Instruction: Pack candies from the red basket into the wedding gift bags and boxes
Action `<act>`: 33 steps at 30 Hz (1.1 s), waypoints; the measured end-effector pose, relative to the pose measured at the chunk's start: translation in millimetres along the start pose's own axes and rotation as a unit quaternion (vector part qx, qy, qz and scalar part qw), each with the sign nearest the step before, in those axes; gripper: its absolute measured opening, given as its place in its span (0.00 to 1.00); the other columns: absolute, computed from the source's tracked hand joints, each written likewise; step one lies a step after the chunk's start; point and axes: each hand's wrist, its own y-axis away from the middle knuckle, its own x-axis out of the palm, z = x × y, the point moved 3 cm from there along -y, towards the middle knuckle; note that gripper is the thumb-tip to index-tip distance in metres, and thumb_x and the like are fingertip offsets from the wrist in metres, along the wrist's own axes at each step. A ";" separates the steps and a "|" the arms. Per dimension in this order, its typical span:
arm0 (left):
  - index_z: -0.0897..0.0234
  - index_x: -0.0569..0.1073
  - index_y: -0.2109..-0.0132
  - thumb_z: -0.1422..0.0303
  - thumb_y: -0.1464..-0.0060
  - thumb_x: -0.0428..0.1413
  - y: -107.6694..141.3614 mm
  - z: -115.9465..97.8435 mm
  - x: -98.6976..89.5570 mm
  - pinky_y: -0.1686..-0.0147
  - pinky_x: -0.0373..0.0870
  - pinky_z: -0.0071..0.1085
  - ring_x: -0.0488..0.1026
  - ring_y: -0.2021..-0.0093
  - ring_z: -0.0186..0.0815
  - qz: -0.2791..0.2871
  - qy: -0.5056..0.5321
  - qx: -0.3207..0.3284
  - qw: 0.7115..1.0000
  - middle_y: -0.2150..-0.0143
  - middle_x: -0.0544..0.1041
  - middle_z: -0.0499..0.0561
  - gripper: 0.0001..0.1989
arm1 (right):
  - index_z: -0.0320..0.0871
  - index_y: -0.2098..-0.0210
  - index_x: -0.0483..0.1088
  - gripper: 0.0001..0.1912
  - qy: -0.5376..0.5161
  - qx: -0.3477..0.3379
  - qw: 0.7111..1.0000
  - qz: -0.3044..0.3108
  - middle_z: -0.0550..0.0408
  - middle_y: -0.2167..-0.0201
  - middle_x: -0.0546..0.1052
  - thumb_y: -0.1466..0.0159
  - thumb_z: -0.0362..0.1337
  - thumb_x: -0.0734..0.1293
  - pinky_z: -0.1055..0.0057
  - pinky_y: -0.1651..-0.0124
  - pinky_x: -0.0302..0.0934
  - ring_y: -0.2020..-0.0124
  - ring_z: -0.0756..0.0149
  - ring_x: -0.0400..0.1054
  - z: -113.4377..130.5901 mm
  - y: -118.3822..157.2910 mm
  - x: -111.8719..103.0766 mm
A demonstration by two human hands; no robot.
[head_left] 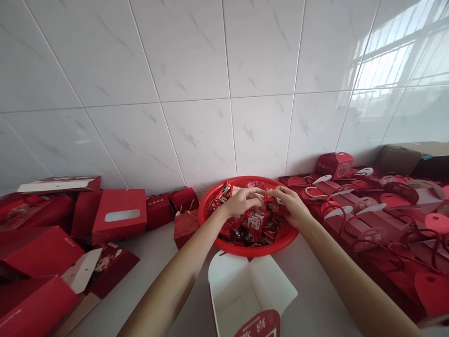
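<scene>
Light fingertip pinches suit the wrapped packets (255,222) heaped inside the red basket (250,251), where the left hand (241,203) and right hand (294,208) curve their fingers, though I cannot tell whether either grips one.

Basket (248,251): bright red. Wall tiles (196,51) behind basket: white, grey-veined. Open box (234,285) before basket: white inside.
</scene>
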 end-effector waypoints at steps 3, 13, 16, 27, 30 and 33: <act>0.63 0.81 0.63 0.76 0.54 0.57 5.7 4.1 -0.1 0.65 0.72 0.29 0.77 0.69 0.35 0.048 -0.118 -0.051 0.991 0.69 0.82 0.48 0.11 | 0.45 0.80 0.60 0.24 -0.005 -0.004 1.000 0.001 0.63 0.83 0.71 0.59 0.42 0.80 0.74 0.82 0.48 0.85 0.75 0.57 2.2 1.5 0.8; 0.58 0.83 0.64 0.71 0.61 0.66 14.5 10.1 3.6 0.66 0.70 0.27 0.78 0.64 0.37 0.173 -0.233 -0.138 0.947 0.68 0.82 0.45 0.12 | 0.44 0.76 0.66 0.19 0.001 0.030 0.999 0.039 0.58 0.76 0.78 0.60 0.36 0.79 0.76 0.79 0.55 0.80 0.74 0.62 7.1 6.6 6.6; 0.57 0.83 0.66 0.69 0.63 0.68 16.4 9.7 6.5 0.67 0.68 0.26 0.77 0.65 0.37 0.206 -0.249 -0.150 0.934 0.68 0.82 0.44 0.11 | 0.43 0.76 0.67 0.19 -0.013 0.038 0.997 0.062 0.58 0.75 0.78 0.60 0.36 0.80 0.77 0.79 0.55 0.80 0.74 0.63 6.2 6.1 6.6; 0.57 0.82 0.72 0.73 0.58 0.65 20.0 11.6 8.7 0.65 0.69 0.26 0.77 0.67 0.35 0.203 -0.239 -0.129 0.941 0.71 0.82 0.44 0.04 | 0.44 0.74 0.68 0.20 -0.030 0.042 0.996 0.068 0.63 0.81 0.73 0.58 0.38 0.81 0.75 0.79 0.58 0.82 0.73 0.63 3.7 5.2 5.9; 0.62 0.81 0.68 0.69 0.51 0.63 14.8 8.6 3.0 0.65 0.70 0.28 0.77 0.66 0.36 0.118 -0.204 -0.056 0.970 0.69 0.82 0.48 0.03 | 0.44 0.73 0.69 0.18 -0.042 0.049 0.997 0.045 0.59 0.75 0.78 0.57 0.36 0.80 0.75 0.77 0.63 0.77 0.70 0.69 4.3 5.9 5.7; 0.64 0.77 0.67 0.64 0.48 0.63 7.4 5.4 -3.6 0.64 0.71 0.29 0.76 0.66 0.36 -0.004 -0.136 0.020 0.990 0.68 0.80 0.49 0.07 | 0.44 0.72 0.70 0.18 -0.059 0.045 0.997 0.027 0.59 0.73 0.79 0.57 0.34 0.80 0.74 0.72 0.67 0.74 0.69 0.72 5.2 5.6 5.2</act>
